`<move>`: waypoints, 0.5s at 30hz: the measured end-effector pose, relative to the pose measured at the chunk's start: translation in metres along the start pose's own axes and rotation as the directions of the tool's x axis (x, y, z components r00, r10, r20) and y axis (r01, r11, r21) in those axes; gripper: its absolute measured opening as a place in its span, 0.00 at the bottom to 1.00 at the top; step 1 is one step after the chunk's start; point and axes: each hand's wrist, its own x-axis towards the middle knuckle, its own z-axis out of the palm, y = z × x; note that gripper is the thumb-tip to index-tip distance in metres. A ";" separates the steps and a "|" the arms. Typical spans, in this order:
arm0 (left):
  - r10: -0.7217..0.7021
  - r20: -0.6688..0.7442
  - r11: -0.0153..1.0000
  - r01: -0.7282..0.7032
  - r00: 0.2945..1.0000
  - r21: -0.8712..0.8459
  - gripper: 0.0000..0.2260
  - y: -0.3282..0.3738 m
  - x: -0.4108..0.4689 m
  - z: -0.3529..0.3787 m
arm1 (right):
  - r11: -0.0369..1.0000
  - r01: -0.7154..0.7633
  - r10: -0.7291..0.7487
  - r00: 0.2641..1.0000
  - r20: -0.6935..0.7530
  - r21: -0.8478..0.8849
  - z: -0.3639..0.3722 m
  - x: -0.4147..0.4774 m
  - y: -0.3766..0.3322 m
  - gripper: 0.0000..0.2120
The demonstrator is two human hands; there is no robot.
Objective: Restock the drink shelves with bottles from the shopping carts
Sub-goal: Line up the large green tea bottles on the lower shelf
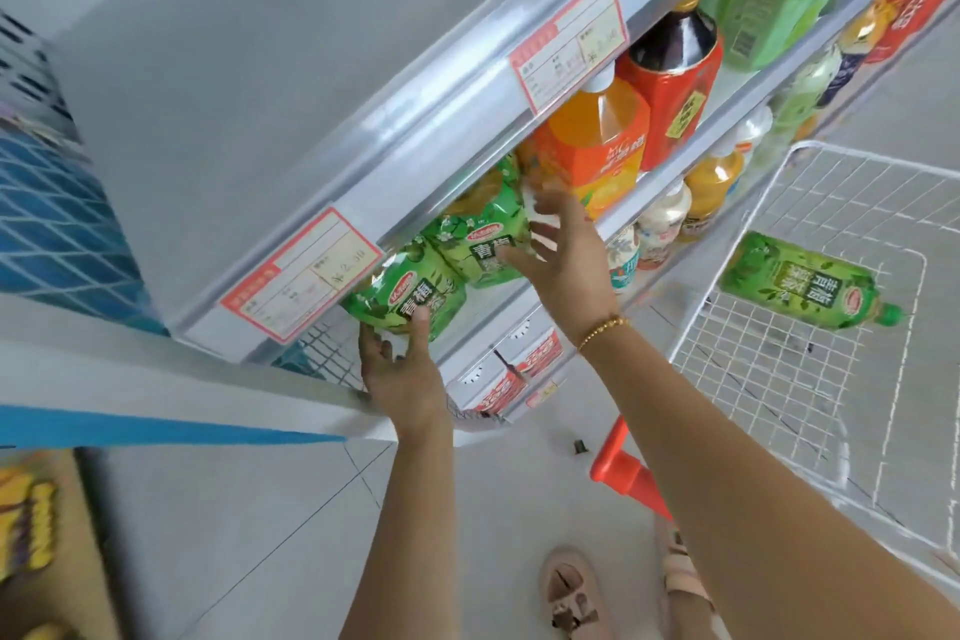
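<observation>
- A green bottle point(410, 294) at the left end of the drink shelf point(483, 322) is gripped from below by the left hand point(402, 374), with thumb and fingers curled round its base.
- A second green bottle point(483, 250), just right of it, is touched by the right hand point(563, 252), whose fingers point(558, 218) are held spread and straight.
- An orange bottle point(597, 146) and a red bottle point(670, 88) are stood farther right.
- A third green bottle point(800, 286) is laid on its side in the white wire cart point(779, 379) at the right.
</observation>
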 end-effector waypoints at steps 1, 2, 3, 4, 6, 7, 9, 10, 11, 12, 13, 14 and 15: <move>-0.085 -0.033 0.996 0.084 0.996 -0.014 0.26 -0.003 -0.005 0.001 | 0.999 -0.038 0.037 0.999 -0.018 -0.028 0.005 -0.007 0.006 0.32; -0.144 -0.045 0.989 0.141 0.989 -0.050 0.23 -0.005 -0.010 0.002 | 0.998 -0.060 0.059 0.998 -0.025 -0.031 0.011 -0.012 0.012 0.31; -0.170 -0.044 0.982 0.166 0.984 -0.085 0.20 -0.007 -0.012 0.003 | 0.998 -0.068 0.068 0.997 -0.033 -0.009 0.017 -0.016 0.015 0.31; -0.180 -0.045 0.977 0.174 0.983 -0.121 0.18 -0.009 -0.013 0.004 | 0.997 -0.076 0.077 0.996 -0.048 0.020 0.022 -0.018 0.017 0.31; -0.182 -0.054 0.967 0.169 0.982 -0.192 0.15 -0.006 -0.010 0.004 | 0.995 -0.095 0.098 0.991 -0.087 0.036 0.030 -0.016 0.017 0.29; -0.167 -0.057 0.966 0.152 0.984 -0.208 0.15 -0.005 -0.007 0.003 | 0.994 -0.103 0.106 0.989 -0.099 0.036 0.033 -0.014 0.016 0.29; -0.126 -0.059 0.970 0.111 0.990 -0.216 0.17 -0.004 -0.002 0.000 | 0.993 -0.101 0.107 0.989 -0.098 0.067 0.037 -0.014 0.015 0.27; -0.114 -0.068 0.969 0.096 0.991 -0.230 0.19 -0.002 -0.001 -0.002 | 0.992 -0.096 0.103 0.991 -0.086 0.082 0.040 -0.014 0.015 0.26; -0.117 -0.074 0.963 0.095 0.990 -0.253 0.20 -0.001 0.000 -0.003 | 0.992 -0.092 0.098 0.993 -0.072 0.086 0.043 -0.016 0.015 0.25; -0.126 -0.081 0.956 0.099 0.989 -0.275 0.22 -0.001 0.001 -0.004 | 0.993 -0.084 0.090 0.994 -0.060 0.085 0.047 -0.018 0.015 0.23; -0.137 -0.090 0.951 0.105 0.987 -0.290 0.23 -0.001 0.002 -0.004 | 0.994 -0.064 0.069 0.996 -0.055 0.088 0.051 -0.020 0.015 0.22; -0.144 -0.097 0.951 0.110 0.985 -0.290 0.25 -0.001 0.002 -0.004 | 0.995 -0.040 0.044 0.998 -0.052 0.088 0.055 -0.023 0.015 0.20; -0.145 -0.105 0.953 0.110 0.984 -0.283 0.28 0.000 0.002 -0.003 | 0.997 -0.022 0.025 0.999 -0.039 0.075 0.060 -0.025 0.014 0.20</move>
